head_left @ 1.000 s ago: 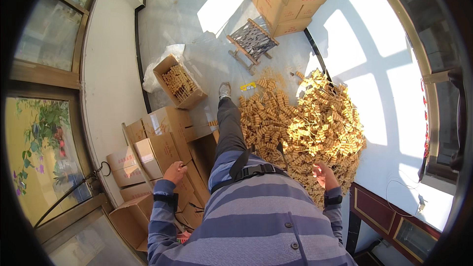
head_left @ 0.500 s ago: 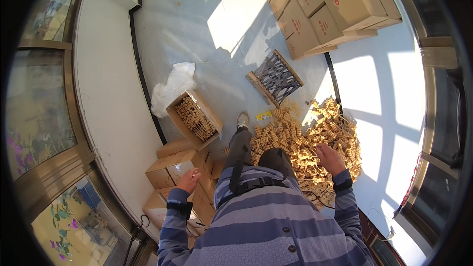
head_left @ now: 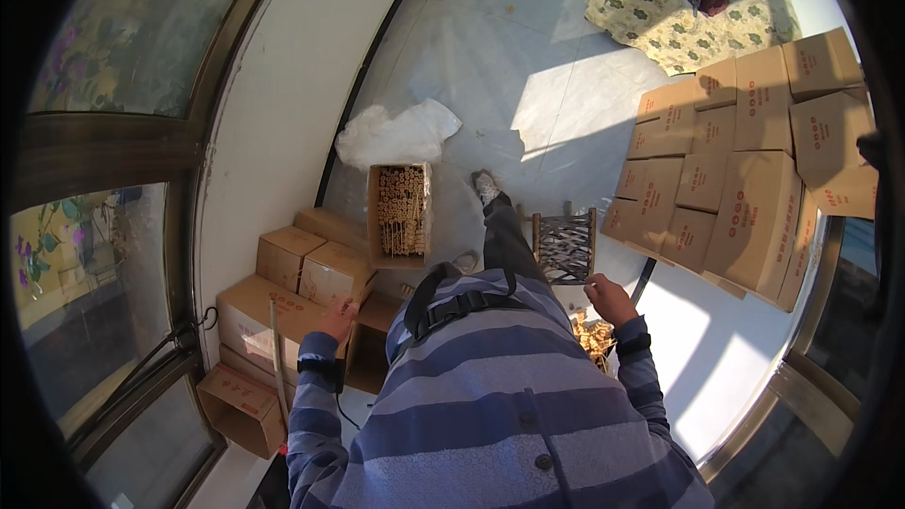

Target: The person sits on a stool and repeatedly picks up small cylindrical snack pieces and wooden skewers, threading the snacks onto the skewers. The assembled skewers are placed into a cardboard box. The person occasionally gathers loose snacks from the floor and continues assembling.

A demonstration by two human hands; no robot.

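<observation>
My left hand (head_left: 337, 320) hangs beside the stacked cardboard boxes at my left, its fingers loosely apart and holding nothing I can see. On the other side, my right hand (head_left: 611, 300) is loosely curled, with nothing visible in it. Just beyond that hand stands a low stool (head_left: 566, 247) with a dark woven strap seat and wooden rails. Part of a heap of light wooden pieces (head_left: 594, 337) shows between my right arm and body; the rest is hidden. Ahead of my left hand, an open carton (head_left: 373, 217) holds tightly packed, knobbly wooden strands (head_left: 403, 212).
Closed cardboard boxes (head_left: 255, 306) are piled along the left wall, with an empty open box (head_left: 247, 407) near a thin pole (head_left: 277, 349). White plastic sheeting (head_left: 401, 135) lies past the carton. A large carton stack (head_left: 693, 155) and a flower-patterned cloth (head_left: 669, 28) occupy the far right.
My body and view have turned to the right, and my feet have stepped. The wooden heap has mostly passed behind my body. Both hands still hang at my sides, now by different things.
</observation>
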